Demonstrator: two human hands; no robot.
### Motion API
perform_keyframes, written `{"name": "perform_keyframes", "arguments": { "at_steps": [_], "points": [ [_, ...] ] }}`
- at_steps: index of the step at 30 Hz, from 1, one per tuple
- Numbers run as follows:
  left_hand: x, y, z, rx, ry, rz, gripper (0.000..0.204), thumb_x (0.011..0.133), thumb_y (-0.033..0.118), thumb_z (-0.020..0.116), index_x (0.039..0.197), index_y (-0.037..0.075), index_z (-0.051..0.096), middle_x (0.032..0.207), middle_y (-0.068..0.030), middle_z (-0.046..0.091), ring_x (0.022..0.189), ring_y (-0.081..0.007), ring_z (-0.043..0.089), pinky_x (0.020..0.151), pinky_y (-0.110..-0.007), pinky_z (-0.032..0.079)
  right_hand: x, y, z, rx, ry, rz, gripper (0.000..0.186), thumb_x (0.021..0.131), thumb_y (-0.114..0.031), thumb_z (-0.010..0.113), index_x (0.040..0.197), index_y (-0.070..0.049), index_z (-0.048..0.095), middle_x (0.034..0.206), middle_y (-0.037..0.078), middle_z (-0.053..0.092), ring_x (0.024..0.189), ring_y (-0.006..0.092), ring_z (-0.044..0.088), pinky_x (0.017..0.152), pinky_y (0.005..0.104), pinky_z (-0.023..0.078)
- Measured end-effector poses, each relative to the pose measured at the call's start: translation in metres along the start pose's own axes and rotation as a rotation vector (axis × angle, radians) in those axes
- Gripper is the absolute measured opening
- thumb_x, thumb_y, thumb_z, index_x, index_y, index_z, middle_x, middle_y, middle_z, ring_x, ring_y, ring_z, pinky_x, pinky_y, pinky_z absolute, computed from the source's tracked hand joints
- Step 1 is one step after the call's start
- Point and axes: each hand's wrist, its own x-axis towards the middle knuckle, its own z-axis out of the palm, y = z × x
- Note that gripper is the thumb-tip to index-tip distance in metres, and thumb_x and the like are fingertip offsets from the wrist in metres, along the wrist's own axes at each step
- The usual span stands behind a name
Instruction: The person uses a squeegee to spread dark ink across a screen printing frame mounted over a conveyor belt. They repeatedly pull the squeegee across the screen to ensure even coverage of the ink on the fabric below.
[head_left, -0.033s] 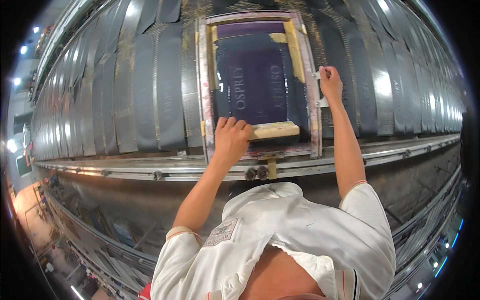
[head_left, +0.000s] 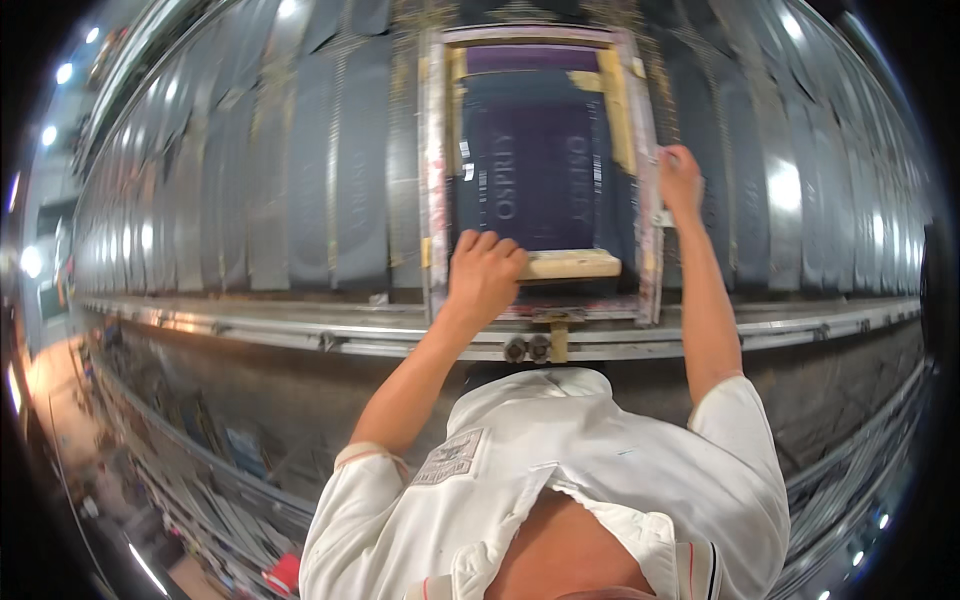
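Left hand on a pale squeegee, right hand at the frame's edge

The pale squeegee (head_left: 572, 264) lies crosswise inside the lower part of a printing frame (head_left: 436, 180), its long side roughly parallel to the frame's near edge. The left hand (head_left: 487, 268) is curled over the squeegee's left end, fingers bent down around it and knuckles up, so it has hold of that end, while the rest of the bar runs out to the right uncovered. Just beyond the bar, a dark purple panel (head_left: 545, 170) fills the middle of the frame, with faint lighter lettering along both its long sides. A brighter purple band (head_left: 540, 57) crosses the far end, and yellowish tape (head_left: 618, 130) lines the frame's inner right side.

The right hand (head_left: 680, 185) is at the frame's outer right edge, its fingers drawn in close together; whether they grip anything there I can't make out. A small light bracket (head_left: 662, 218) sits just beside that hand.

At the near end of the frame are a brass-coloured tab (head_left: 559, 342) and two dark knobs (head_left: 527, 348), by a metal rail (head_left: 400, 340) along the tabletop's near edge. To left and right, the tabletop (head_left: 272, 200) carries rows of dark grey panels (head_left: 362, 220). Nearest the camera is the person's white shirt (head_left: 620, 450), with a grey patch (head_left: 448, 457) on it
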Motion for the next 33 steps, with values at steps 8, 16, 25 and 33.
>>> {"name": "perform_keyframes", "arguments": {
  "at_steps": [8, 16, 25, 33],
  "points": [
    [-0.031, -0.04, -0.03, -0.16, 0.105, -0.118, 0.032, 0.062, 0.007, 0.081, 0.093, 0.015, 0.075, 0.093, -0.001, 0.072, 0.088, -0.022, 0.066, 0.083, -0.038, 0.044, -0.015, -0.062, -0.01, 0.165, -0.06, -0.05, 0.024, 0.1, -0.027, 0.068, 0.102, -0.003, 0.07, 0.087, 0.009, 0.073, 0.079, 0.0113, 0.065, 0.071, 0.0325, 0.05],
    [-0.145, -0.207, -0.102, 0.005, 0.129, -0.156, 0.028, 0.065, 0.014, 0.088, 0.09, 0.014, 0.075, 0.09, 0.0013, 0.074, 0.081, -0.0229, 0.065, 0.078, -0.039, 0.044, -0.134, -0.169, 0.195, 0.354, 0.026, -0.16, 0.023, 0.099, -0.028, 0.069, 0.098, -0.005, 0.068, 0.084, 0.011, 0.072, 0.08, 0.0211, 0.071, 0.074, 0.037, 0.052],
    [-0.233, -0.255, -0.131, 0.063, 0.175, -0.069, 0.037, 0.063, 0.003, 0.079, 0.098, 0.014, 0.073, 0.102, 0.0021, 0.075, 0.081, -0.0204, 0.063, 0.077, -0.038, 0.043, -0.174, -0.233, 0.241, 0.247, 0.05, -0.074, 0.024, 0.097, -0.029, 0.07, 0.099, -0.006, 0.068, 0.087, 0.015, 0.074, 0.084, 0.0318, 0.074, 0.076, 0.0393, 0.053],
    [-0.241, -0.253, -0.108, 0.041, 0.138, -0.062, 0.035, 0.068, -0.001, 0.071, 0.1, 0.012, 0.072, 0.105, 0.0017, 0.074, 0.078, -0.0187, 0.06, 0.075, -0.037, 0.041, -0.167, -0.217, 0.257, 0.152, 0.042, -0.043, 0.022, 0.097, -0.03, 0.069, 0.101, -0.008, 0.069, 0.09, 0.017, 0.074, 0.088, 0.0383, 0.073, 0.076, 0.0425, 0.054]
  ]
}}
